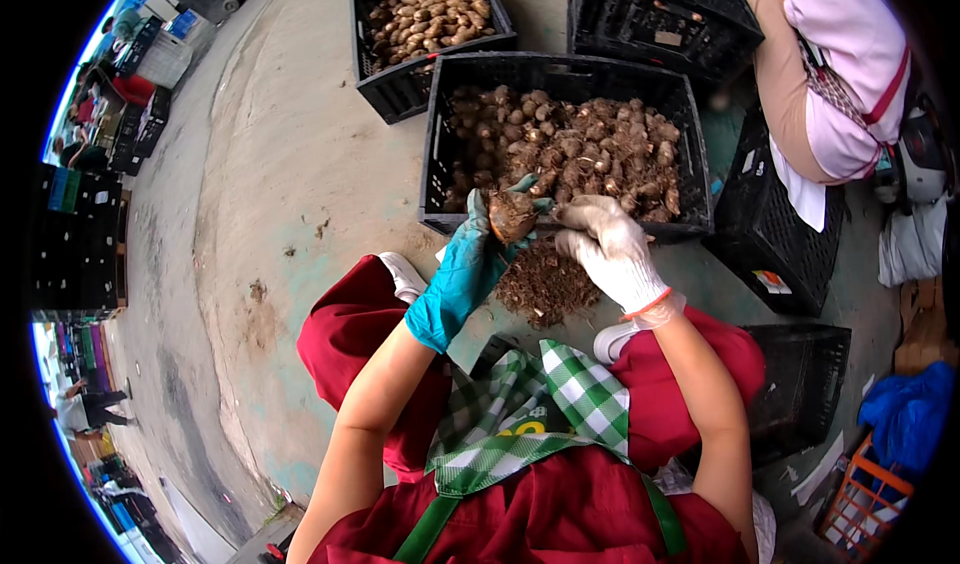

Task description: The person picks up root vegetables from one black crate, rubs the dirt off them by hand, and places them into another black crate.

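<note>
My left hand (474,253), in a teal rubber glove, grips a brown taro corm (513,216) with fibrous skin and an orange-tan patch. My right hand (611,245) wears a white knitted glove with an orange cuff edge. Its curled fingers are just right of the corm; whether they hold a small tool is hidden. Both hands are at the near rim of a black plastic crate (562,61), which holds many hairy, soil-covered corms (577,144). Below the hands, a heap of brown root fibres and peelings (547,283) lies on the concrete floor.
Behind stands a black crate of cleaner corms (435,16), with another black crate (664,35) to its right. A person in pink (847,76) sits by an upended crate (780,219). A black crate (799,384) and an orange basket (862,496) are at right.
</note>
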Tool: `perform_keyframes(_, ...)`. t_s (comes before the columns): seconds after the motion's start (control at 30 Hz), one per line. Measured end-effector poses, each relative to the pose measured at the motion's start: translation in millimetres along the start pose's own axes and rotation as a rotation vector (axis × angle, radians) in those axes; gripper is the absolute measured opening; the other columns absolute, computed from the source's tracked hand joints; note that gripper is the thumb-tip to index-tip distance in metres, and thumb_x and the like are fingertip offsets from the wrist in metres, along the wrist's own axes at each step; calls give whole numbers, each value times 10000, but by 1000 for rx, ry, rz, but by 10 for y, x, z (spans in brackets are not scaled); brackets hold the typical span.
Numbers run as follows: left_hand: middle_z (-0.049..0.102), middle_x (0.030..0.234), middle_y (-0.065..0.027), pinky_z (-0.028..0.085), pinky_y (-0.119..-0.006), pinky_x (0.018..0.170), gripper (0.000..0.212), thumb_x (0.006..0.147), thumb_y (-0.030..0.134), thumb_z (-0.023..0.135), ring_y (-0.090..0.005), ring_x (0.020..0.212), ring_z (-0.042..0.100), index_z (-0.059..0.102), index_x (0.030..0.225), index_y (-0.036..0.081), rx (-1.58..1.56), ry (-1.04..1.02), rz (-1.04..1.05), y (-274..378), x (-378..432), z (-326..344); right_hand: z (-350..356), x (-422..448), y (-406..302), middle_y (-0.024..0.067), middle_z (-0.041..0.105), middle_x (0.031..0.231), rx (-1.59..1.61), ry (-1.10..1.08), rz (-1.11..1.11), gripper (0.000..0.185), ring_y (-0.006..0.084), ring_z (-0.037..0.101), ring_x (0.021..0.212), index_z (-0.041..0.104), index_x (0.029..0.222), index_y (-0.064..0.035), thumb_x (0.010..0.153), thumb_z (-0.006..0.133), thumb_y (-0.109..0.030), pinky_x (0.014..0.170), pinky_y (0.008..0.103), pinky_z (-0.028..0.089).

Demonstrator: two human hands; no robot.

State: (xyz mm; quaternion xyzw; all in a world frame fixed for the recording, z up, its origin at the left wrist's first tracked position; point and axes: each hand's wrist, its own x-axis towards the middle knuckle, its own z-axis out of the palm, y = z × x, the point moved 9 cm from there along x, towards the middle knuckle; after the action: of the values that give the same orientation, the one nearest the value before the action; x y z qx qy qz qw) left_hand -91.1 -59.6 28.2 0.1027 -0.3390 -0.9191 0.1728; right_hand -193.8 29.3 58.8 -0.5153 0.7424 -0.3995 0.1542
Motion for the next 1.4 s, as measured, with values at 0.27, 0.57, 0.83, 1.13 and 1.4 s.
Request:
perform_keyframes(0.27, 460, 1245, -14, 393, -267, 919, 510, 883, 213, 544, -122, 1086, 474, 341, 1333, 85, 136, 0, -248, -455, -178, -175, -47, 84, -306, 129, 575, 974, 285, 64, -61, 321, 279, 589, 837, 558, 1080, -50, 761, 598, -54, 726, 333, 486)
perform_keyframes(0.57, 509, 1163, 17, 382, -239, 906, 523, 821, 58, 618, -70, 1032, 463, 391, 1293, 51, 600, 2, -269, -448, -185, 96, 84, 107, -275, 81, 612, 884, 284, -119, -141, 165, 256, 602, 807, 634, 867, -74, 715, 587, -29, 704, 333, 482)
perform_keyframes(0.83, 534, 1095, -119, 419, -304, 856, 566, 765, 116, 682, -196, 999, 522, 415, 1257, 34, 1067, 17, -65, -306, -106, -2, 140, 94, -182, 124, 583, 756, 42, 79, 34, 83, 257, 589, 719, 580, 806, -23, 764, 513, 3, 640, 352, 472)
perform_keyframes(1.13, 504, 1110, -125, 401, -326, 885, 689, 662, 32, 719, -266, 1033, 503, 399, 1273, 43, 1367, 32, 212, -11, -69, 98, -63, 119, -168, 120, 608, 767, 285, 170, -43, 110, 221, 608, 718, 587, 853, -18, 829, 550, -119, 647, 319, 499)
perform_keyframes(1.4, 475, 1175, -159, 389, -361, 915, 637, 653, -55, 660, -330, 1085, 473, 422, 1237, 33, 1496, -22, 423, -74, -124, 179, 21, 43, -124, 153, 602, 786, 154, 184, -44, 154, 333, 595, 768, 585, 891, -19, 747, 545, -56, 677, 386, 481)
